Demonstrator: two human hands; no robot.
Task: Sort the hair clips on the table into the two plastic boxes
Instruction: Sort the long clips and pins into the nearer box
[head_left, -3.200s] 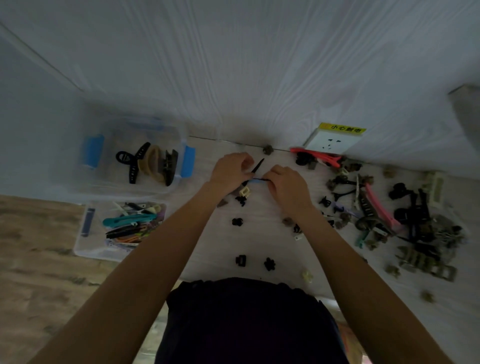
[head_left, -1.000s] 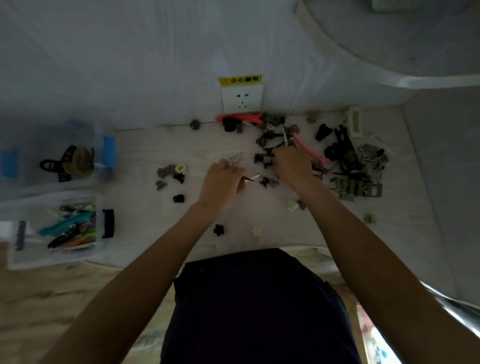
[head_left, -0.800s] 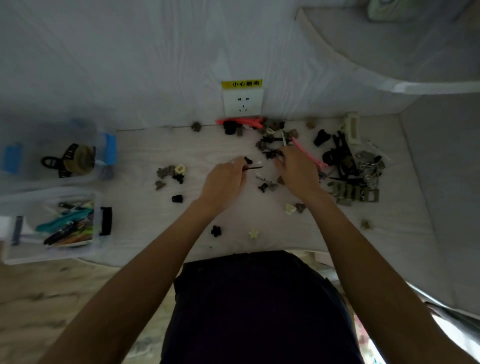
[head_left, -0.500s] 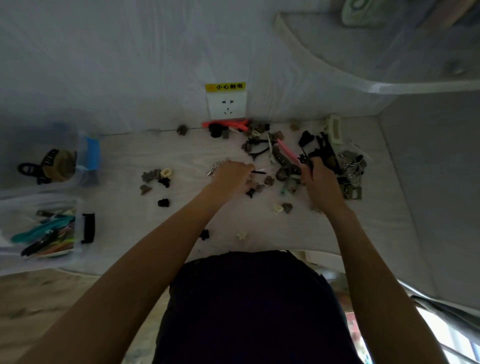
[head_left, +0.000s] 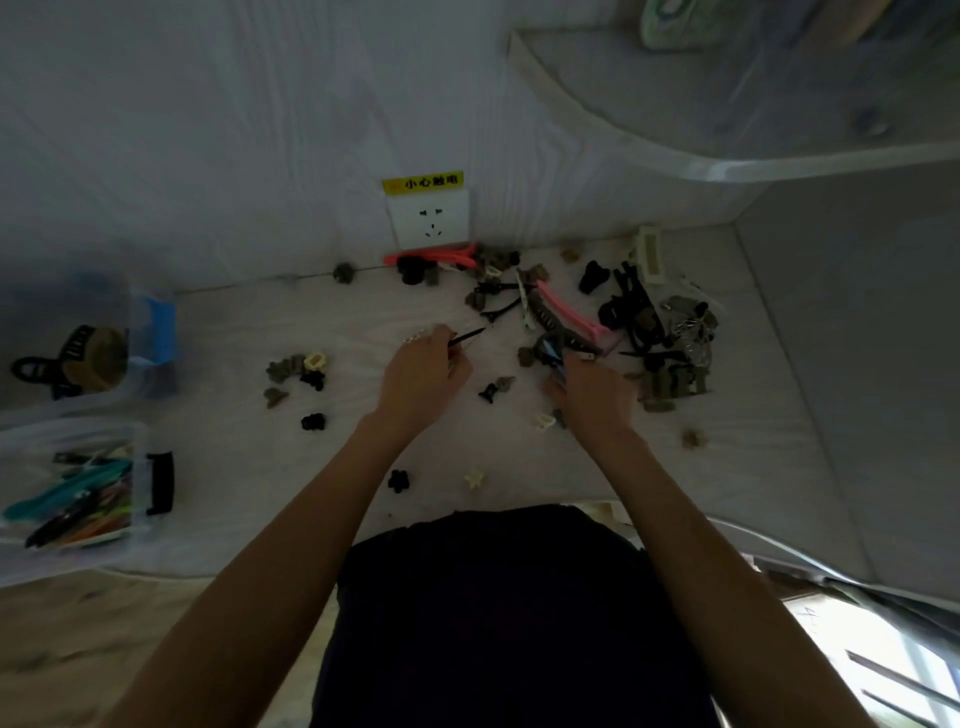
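yellow sticker (head_left: 423, 182) over the wall socket (head_left: 428, 219) reads 小心触电, left hand (head_left: 425, 370) pinches a thin black clip (head_left: 469, 335), right hand (head_left: 592, 391) grips a dark clip (head_left: 551, 349) beside the clip pile (head_left: 644, 322), boxes (head_left: 72, 488) far left

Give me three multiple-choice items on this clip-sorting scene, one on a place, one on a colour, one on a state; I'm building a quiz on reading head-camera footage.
1. Where are the two clear plastic boxes?
A. At the table's left edge
B. Beside the wall socket
C. Under the right hand

2. What colour is the latch on the nearer box?
A. Blue
B. Black
C. Pink

3. What is the left hand doing?
A. Resting flat and empty
B. Pinching a thin black straight hair clip
C. Reaching into a box

Answers: 1 A, both boxes sit far left, away from the white wall socket. 2 B, the black latch is on the nearer box; the farther box has a blue one. 3 B, the clip pokes out from the closed grip.
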